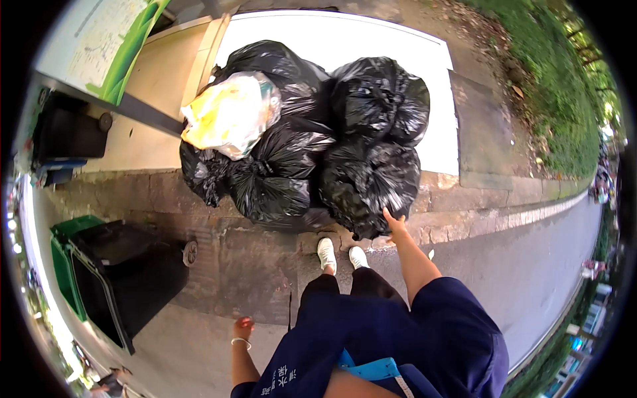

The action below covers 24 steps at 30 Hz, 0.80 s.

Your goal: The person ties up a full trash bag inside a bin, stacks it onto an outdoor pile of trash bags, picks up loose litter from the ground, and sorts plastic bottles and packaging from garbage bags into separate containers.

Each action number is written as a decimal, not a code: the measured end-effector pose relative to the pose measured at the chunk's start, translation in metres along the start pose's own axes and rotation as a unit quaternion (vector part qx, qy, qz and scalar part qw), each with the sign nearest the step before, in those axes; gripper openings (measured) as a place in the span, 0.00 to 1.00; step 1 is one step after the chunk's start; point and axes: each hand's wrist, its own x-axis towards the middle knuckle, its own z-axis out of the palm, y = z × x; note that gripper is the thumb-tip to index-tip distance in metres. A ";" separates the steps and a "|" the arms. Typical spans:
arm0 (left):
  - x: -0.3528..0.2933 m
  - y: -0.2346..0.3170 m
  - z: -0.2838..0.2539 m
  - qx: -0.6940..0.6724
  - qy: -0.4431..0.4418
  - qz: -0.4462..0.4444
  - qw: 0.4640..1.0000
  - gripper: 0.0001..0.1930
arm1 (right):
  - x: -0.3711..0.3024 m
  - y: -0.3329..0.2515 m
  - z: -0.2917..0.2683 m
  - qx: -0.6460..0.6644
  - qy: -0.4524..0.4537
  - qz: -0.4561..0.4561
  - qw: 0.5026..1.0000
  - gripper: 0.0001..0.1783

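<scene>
Several tied black garbage bags [272, 189] are heaped before me. My right hand [396, 227] reaches to the nearest black garbage bag [371, 182] on the right and touches its lower right side. Its thumb and fingers are apart against the plastic; part of the hand is hard to see. A clear plastic bag [232, 113] with white and yellow contents lies on top of the heap's left side. My left hand [243, 328] hangs low at my left side, away from the bags. Its fingers are curled, with a red patch at the tips that I cannot make out.
A black wheeled bin [142, 265] with a green bin [61, 255] against it lies on the left. Another dark bin [71, 129] stands farther back. A signboard [99, 46] on a post rises at upper left. A stone curb [458, 229] runs in front of the bags; grass [551, 86] grows far right.
</scene>
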 end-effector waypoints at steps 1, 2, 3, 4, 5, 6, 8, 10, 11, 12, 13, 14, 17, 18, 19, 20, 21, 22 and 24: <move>-0.005 0.003 0.015 -0.008 0.003 -0.005 1.000 0.15 | 0.014 -0.007 0.015 0.040 -0.038 0.010 0.998 0.66; -0.025 -0.008 0.013 0.004 0.004 0.002 1.000 0.15 | 0.007 -0.012 0.053 0.097 -0.105 -0.028 0.989 0.62; -0.040 -0.013 0.013 0.015 0.004 0.016 1.000 0.15 | 0.009 -0.024 0.082 0.096 -0.072 -0.066 0.990 0.60; -0.027 -0.001 0.028 0.027 -0.013 0.034 0.999 0.16 | 0.049 -0.043 0.068 0.118 -0.032 -0.071 0.990 0.59; -0.015 0.011 0.042 0.015 -0.015 0.044 0.999 0.16 | 0.086 -0.069 0.047 0.143 0.006 -0.076 0.987 0.59; -0.031 0.000 0.037 0.051 0.010 0.041 0.998 0.17 | 0.080 -0.063 0.078 0.150 -0.001 -0.095 0.984 0.57; -0.031 0.005 0.045 0.098 0.022 0.072 0.992 0.19 | 0.106 -0.086 0.071 0.227 -0.010 -0.158 0.961 0.53; -0.075 -0.037 0.028 0.096 0.080 0.014 0.992 0.20 | 0.070 -0.074 0.115 0.123 -0.012 -0.011 0.992 0.49; -0.072 -0.032 0.036 0.094 0.064 0.012 0.993 0.20 | 0.084 -0.080 0.092 0.110 -0.043 -0.017 0.993 0.48; -0.074 -0.028 0.041 0.091 0.058 0.005 0.994 0.20 | 0.087 -0.076 0.081 0.078 -0.082 -0.020 0.993 0.48; -0.082 -0.030 0.044 0.073 0.085 -0.006 0.994 0.20 | 0.083 -0.071 0.077 0.042 -0.125 -0.022 0.991 0.48; -0.091 -0.033 0.049 0.086 0.092 -0.003 0.992 0.20 | 0.077 -0.069 0.073 0.020 -0.153 -0.003 0.988 0.49; -0.110 -0.003 0.072 0.074 0.081 0.003 0.994 0.20 | 0.081 -0.081 0.041 -0.040 -0.160 0.033 0.986 0.52; -0.125 -0.002 0.075 0.071 0.094 0.009 0.993 0.20 | 0.069 -0.082 0.044 -0.050 -0.188 0.049 0.980 0.52; -0.137 -0.010 0.080 0.055 0.111 0.013 0.992 0.20 | 0.057 -0.082 0.043 -0.057 -0.216 0.065 0.972 0.53; -0.139 -0.018 0.089 0.038 0.130 0.035 0.990 0.20 | 0.066 -0.085 0.029 -0.067 -0.223 0.068 0.970 0.53; -0.144 -0.033 0.099 0.021 0.149 0.054 0.987 0.19 | 0.077 -0.086 0.018 -0.078 -0.230 0.073 0.967 0.54; -0.158 -0.053 0.108 0.011 0.166 0.052 0.985 0.19 | 0.073 -0.077 0.015 -0.197 -0.160 0.004 0.967 0.54; -0.184 -0.085 0.124 -0.016 0.185 0.014 0.983 0.20 | 0.027 -0.064 0.007 -0.432 -0.057 -0.124 0.891 0.50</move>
